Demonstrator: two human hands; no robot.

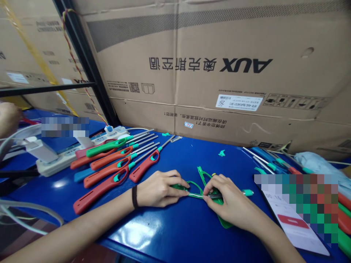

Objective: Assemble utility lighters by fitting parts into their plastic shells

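Observation:
Green parts of a long-nosed lighter are between my hands over the blue table (153,233). My left hand (164,188), with a dark band at its wrist, pinches a green lighter casing (194,187) that has a looped trigger guard. Thumb and forefinger of my right hand (227,199) close on a slim dark part (215,195) at the right end of that casing; its exact kind is partly hidden. Another green casing piece (226,222) lies under my right hand. A teal tip (247,192) sticks out beyond my right knuckles.
Several red, orange and green lighters (101,186) lie at left beside a white power strip (55,164). A phone (296,219) and more lighters (347,219) are at right. Large cardboard boxes (192,36) stand behind. Another person's hand (9,118) shows at far left.

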